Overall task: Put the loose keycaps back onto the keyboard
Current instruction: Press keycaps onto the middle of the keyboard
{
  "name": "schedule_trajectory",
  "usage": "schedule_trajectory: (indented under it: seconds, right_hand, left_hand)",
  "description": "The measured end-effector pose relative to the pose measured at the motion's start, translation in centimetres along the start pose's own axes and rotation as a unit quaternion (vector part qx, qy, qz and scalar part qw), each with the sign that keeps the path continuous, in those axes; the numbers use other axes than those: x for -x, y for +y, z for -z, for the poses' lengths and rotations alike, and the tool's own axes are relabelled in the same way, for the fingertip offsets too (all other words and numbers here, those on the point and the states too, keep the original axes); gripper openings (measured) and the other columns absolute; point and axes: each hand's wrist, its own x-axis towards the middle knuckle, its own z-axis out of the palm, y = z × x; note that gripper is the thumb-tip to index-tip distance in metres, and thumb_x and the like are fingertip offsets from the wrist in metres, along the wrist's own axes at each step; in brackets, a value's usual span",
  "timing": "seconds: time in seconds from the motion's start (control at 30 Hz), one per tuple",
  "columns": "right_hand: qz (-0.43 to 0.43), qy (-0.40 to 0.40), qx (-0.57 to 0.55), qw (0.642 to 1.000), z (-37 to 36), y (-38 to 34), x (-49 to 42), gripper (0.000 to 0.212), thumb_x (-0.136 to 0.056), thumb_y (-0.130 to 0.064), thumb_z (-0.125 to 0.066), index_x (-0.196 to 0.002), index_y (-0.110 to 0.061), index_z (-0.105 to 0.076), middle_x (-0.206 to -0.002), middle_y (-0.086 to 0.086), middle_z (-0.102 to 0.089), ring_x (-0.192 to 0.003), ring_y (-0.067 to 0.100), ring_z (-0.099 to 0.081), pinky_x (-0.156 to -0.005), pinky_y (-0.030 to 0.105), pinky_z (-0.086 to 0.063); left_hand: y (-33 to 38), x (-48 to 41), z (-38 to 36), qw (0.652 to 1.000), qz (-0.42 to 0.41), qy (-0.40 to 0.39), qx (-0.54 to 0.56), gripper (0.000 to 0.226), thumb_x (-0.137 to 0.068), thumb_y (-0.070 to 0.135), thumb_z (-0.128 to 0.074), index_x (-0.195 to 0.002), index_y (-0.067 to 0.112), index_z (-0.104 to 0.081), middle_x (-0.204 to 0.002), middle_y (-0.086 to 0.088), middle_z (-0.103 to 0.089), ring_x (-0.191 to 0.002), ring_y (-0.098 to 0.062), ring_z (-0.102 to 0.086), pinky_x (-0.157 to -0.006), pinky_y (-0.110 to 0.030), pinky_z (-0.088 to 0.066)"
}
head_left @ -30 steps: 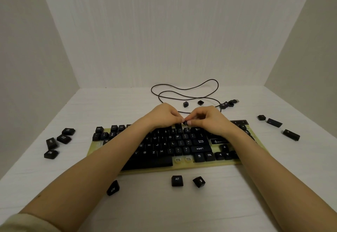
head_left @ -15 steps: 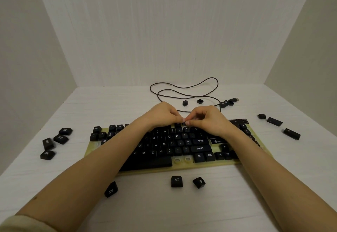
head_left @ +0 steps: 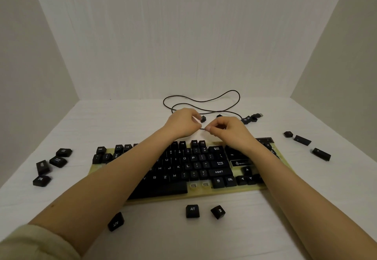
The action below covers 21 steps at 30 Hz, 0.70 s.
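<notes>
The keyboard (head_left: 224,192) has a yellowish base and black keys, with two bare sockets (head_left: 199,185) right of the space bar. Both my hands hover past its far edge, over the cable. My left hand (head_left: 182,124) has thumb and forefinger slightly apart, right beside a small loose keycap (head_left: 203,119); I cannot tell if they touch it. My right hand (head_left: 227,130) is curled with its fingertips pinched, nothing visible in it. A second small keycap (head_left: 219,115) peeks out behind it.
Near me lie an ALT keycap (head_left: 192,211), a tilted cap (head_left: 217,212) and another ALT cap (head_left: 115,222). Several caps sit at the left (head_left: 58,161), three at the right (head_left: 302,140). The cable (head_left: 202,101) loops behind, ending at a plug with caps (head_left: 250,118).
Both hands have lifted off the top key row and moved away from me, past the keyboard's far edge, to the loose keycaps by the cable.
</notes>
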Motion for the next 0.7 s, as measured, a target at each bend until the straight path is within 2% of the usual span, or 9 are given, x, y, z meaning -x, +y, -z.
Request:
schedule_trajectory:
  seconds: [0.07,0.13,0.2,0.27,0.33,0.47,0.57,0.63,0.7]
  right_hand:
    - [0.007,0.031,0.061,0.998,0.0,0.0,-1.0,0.011,-0.086,-0.022,-0.060,-0.088,-0.017,-0.069,-0.081,-0.007,-0.065,-0.071,0.005,-0.054,-0.066,0.022,-0.040]
    - [0.003,0.059,0.129,0.990,0.0,0.3,-2.3,0.018,-0.088,-0.019,-0.057,-0.101,-0.014,-0.068,-0.100,-0.001,-0.067,-0.086,0.010,-0.058,-0.074,0.023,-0.043]
    - [-0.016,0.067,0.180,0.981,-0.1,0.9,-3.8,0.028,-0.089,-0.017,-0.054,-0.115,-0.011,-0.062,-0.118,0.007,-0.062,-0.107,0.021,-0.056,-0.090,0.030,-0.043]
    - [-0.031,0.050,0.222,0.973,-0.3,1.4,-5.0,0.034,-0.090,-0.014,-0.051,-0.123,-0.007,-0.057,-0.127,0.013,-0.056,-0.117,0.028,-0.051,-0.096,0.036,-0.042]
    - [-0.045,0.031,0.267,0.962,-0.5,1.8,-6.2,0.035,-0.089,-0.010,-0.050,-0.123,-0.004,-0.056,-0.127,0.017,-0.054,-0.114,0.032,-0.051,-0.092,0.038,-0.043]
    - [-0.049,0.015,0.329,0.943,-1.0,2.3,-7.1,0.032,-0.087,-0.006,-0.045,-0.118,-0.002,-0.055,-0.118,0.019,-0.052,-0.107,0.035,-0.050,-0.085,0.036,-0.041]
    - [-0.030,0.008,0.391,0.920,-1.1,1.9,-7.0,0.025,-0.086,0.001,-0.041,-0.101,0.000,-0.060,-0.106,0.017,-0.057,-0.100,0.034,-0.053,-0.081,0.033,-0.038]
    - [-0.028,0.019,0.390,0.920,-1.1,1.9,-7.0,0.024,-0.083,0.004,-0.041,-0.096,0.002,-0.061,-0.096,0.014,-0.059,-0.096,0.033,-0.055,-0.078,0.033,-0.040]
    - [-0.029,0.037,0.348,0.936,-1.0,1.9,-7.1,0.028,-0.082,0.004,-0.043,-0.099,0.001,-0.065,-0.100,0.015,-0.065,-0.095,0.032,-0.057,-0.078,0.035,-0.044]
  left_hand:
    - [0.1,-1.3,-0.7,0.999,-0.014,0.012,-0.037,0.038,-0.085,0.021,-0.059,-0.123,0.017,-0.054,-0.117,-0.002,-0.063,-0.109,-0.020,-0.057,-0.092,-0.032,-0.044]
    - [0.3,-2.4,-1.5,0.997,-0.021,0.012,-0.080,0.048,-0.087,0.022,-0.057,-0.133,0.014,-0.046,-0.127,-0.007,-0.056,-0.116,-0.024,-0.052,-0.094,-0.035,-0.042]
    - [0.4,-3.5,-2.3,0.994,-0.015,0.012,-0.103,0.046,-0.087,0.023,-0.055,-0.131,0.009,-0.046,-0.126,-0.011,-0.055,-0.116,-0.028,-0.051,-0.091,-0.036,-0.043]
    - [0.5,-4.0,-2.9,0.994,-0.006,0.011,-0.109,0.037,-0.086,0.021,-0.055,-0.120,0.005,-0.053,-0.119,-0.013,-0.058,-0.110,-0.029,-0.054,-0.082,-0.035,-0.044]
    - [0.5,-4.4,-3.4,0.994,-0.002,0.008,-0.111,0.031,-0.086,0.019,-0.055,-0.113,0.005,-0.058,-0.113,-0.012,-0.061,-0.106,-0.029,-0.056,-0.077,-0.033,-0.043]
    - [0.3,-4.7,-3.3,0.996,-0.007,0.015,-0.087,0.031,-0.085,0.018,-0.058,-0.116,0.015,-0.062,-0.118,-0.006,-0.063,-0.110,-0.023,-0.055,-0.087,-0.031,-0.044]
    - [0.1,-4.7,-3.0,0.998,-0.009,0.023,-0.061,0.027,-0.083,0.016,-0.061,-0.110,0.016,-0.065,-0.114,-0.004,-0.065,-0.107,-0.021,-0.056,-0.085,-0.029,-0.044]
    - [-0.1,-4.4,-2.8,0.999,-0.013,0.032,-0.037,0.027,-0.082,0.015,-0.062,-0.108,0.015,-0.065,-0.111,-0.004,-0.065,-0.105,-0.020,-0.056,-0.080,-0.026,-0.042]
    - [-0.1,-4.1,-2.6,0.999,-0.017,0.042,-0.013,0.027,-0.081,0.014,-0.063,-0.108,0.014,-0.065,-0.109,-0.004,-0.065,-0.102,-0.019,-0.057,-0.077,-0.023,-0.039]
